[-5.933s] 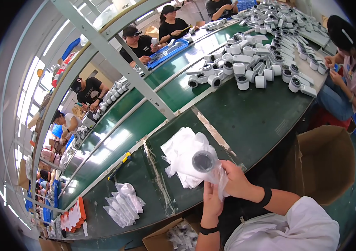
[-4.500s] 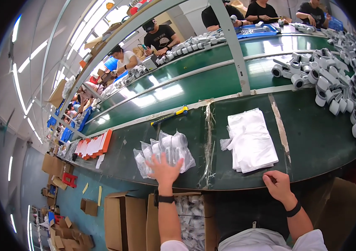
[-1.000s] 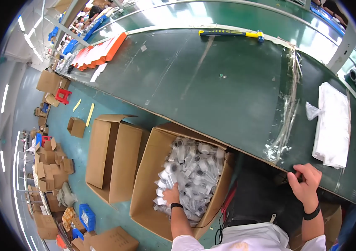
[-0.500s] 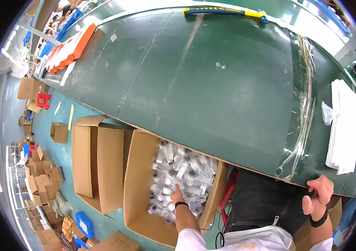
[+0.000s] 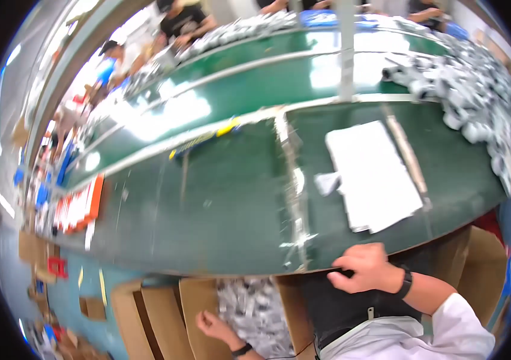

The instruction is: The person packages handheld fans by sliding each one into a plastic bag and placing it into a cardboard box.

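My left hand (image 5: pixel 215 327) is above the left part of an open cardboard box (image 5: pixel 197 300), empty, with its fingers loosely bent and apart. Inside the box lies a heap of grey and white parts in clear plastic bags (image 5: pixel 254 315), blurred here. By the near edge of the green table (image 5: pixel 231 222), my right hand (image 5: pixel 363 269) hovers with bent fingers and the thumb held away; nothing shows in its grasp. Beyond it on the table rests a stack of white sheets or bags (image 5: pixel 375 180), with a small crumpled clear bag (image 5: pixel 326 183) at its left side.
A yellow and dark hammer (image 5: pixel 204 139) lies at the table's far edge. Orange-and-white boxes (image 5: pixel 80 204) stand far left. Clear tape strips (image 5: pixel 296 192) cross the tabletop. Grey parts (image 5: pixel 477 96) are heaped far right. Another open carton (image 5: pixel 477 264) stands right; people sit beyond.
My view has swung right and up. My left hand has lifted off the bagged parts toward the box's left side. My right hand stays by the table edge, its fingers still bent.
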Tool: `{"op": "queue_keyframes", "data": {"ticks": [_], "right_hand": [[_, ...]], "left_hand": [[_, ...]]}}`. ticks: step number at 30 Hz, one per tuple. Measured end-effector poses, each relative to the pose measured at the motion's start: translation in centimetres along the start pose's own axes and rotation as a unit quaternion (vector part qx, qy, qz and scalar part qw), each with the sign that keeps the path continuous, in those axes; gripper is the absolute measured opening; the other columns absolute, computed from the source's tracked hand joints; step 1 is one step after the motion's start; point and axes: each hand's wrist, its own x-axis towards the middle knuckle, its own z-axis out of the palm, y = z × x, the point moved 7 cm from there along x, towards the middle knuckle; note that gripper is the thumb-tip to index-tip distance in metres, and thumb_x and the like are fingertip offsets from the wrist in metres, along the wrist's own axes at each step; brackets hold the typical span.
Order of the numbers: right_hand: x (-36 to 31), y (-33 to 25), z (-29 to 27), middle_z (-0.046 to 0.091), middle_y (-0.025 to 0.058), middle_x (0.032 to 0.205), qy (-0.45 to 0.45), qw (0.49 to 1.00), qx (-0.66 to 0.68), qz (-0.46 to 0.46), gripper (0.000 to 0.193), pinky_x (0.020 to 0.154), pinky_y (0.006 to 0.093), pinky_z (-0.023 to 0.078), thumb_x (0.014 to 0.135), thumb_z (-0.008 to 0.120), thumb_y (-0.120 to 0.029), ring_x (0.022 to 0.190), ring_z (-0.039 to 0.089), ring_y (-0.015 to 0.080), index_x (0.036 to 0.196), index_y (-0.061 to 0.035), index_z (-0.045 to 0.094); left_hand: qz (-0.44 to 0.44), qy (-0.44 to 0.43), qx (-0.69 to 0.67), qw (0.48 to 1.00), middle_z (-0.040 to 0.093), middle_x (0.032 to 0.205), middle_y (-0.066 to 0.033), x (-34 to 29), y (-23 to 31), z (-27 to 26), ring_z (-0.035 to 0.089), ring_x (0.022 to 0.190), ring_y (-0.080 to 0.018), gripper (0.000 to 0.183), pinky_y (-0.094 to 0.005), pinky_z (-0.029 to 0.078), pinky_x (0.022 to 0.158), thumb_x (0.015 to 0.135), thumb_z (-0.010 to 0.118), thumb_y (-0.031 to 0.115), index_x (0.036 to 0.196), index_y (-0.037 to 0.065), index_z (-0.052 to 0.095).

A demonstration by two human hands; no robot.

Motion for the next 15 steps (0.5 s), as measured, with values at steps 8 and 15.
{"op": "queue_keyframes", "data": {"ticks": [8,15], "right_hand": [[-1.7,-0.2,-7.6,0.062,0.0009,0.064,0.021,0.988,0.149,0.035,0.010,0.049,0.0273,0.049,0.081,0.073,-0.017,0.054,0.060,0.0156,0.085,-0.0078,0.070],[-3.8,9.7,-23.4,0.065,0.0037,0.072,0.161,0.946,0.067,0.272,0.016,0.055,0.0252,0.047,0.082,0.072,-0.014,0.059,0.055,0.0068,0.094,-0.0030,0.070]], "left_hand": [[0.236,-0.284,-0.251,0.895,0.056,0.114,-0.0133,-7.6,31.5,8.4,0.059,0.090,-0.0196,0.017,-0.0294,0.048,0.082,0.088,0.055,-0.005,0.104,-0.004,0.059],[0.217,-0.401,-0.230,0.860,0.058,0.114,-0.0098,-13.9,35.4,15.5,0.058,0.089,-0.0152,0.015,-0.0261,0.048,0.079,0.090,0.059,0.000,0.105,-0.003,0.059]]}}
